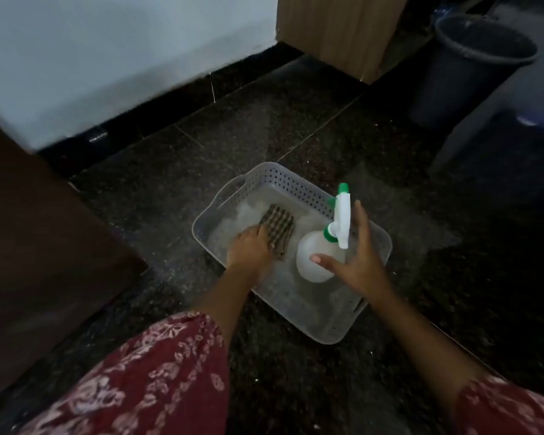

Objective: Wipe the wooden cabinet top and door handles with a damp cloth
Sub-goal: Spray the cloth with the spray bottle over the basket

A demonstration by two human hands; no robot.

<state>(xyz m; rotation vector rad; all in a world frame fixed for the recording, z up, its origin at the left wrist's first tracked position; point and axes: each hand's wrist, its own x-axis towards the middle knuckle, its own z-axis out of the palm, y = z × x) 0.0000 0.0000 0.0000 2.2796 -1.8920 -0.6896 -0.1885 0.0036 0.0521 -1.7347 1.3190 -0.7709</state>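
Note:
A grey perforated plastic basket [299, 183] sits on the dark granite floor. Inside it lies a folded checked cloth [278, 226] and a white spray bottle [314, 259] with a green-tipped white trigger head. My left hand [248, 249] is down in the basket with its fingers on the near edge of the cloth. My right hand [358, 262] hovers beside the spray bottle, fingers spread, thumb in front of the bottle's body and not gripping it. A dark brown wooden cabinet [38, 252] stands at the left.
A white wall [107, 58] runs along the back. A light wooden panel [339, 29] stands at the back centre-right, and a dark grey bucket [471, 67] at the far right beside a dark leg-like post [471, 130]. My red patterned sleeves fill the bottom.

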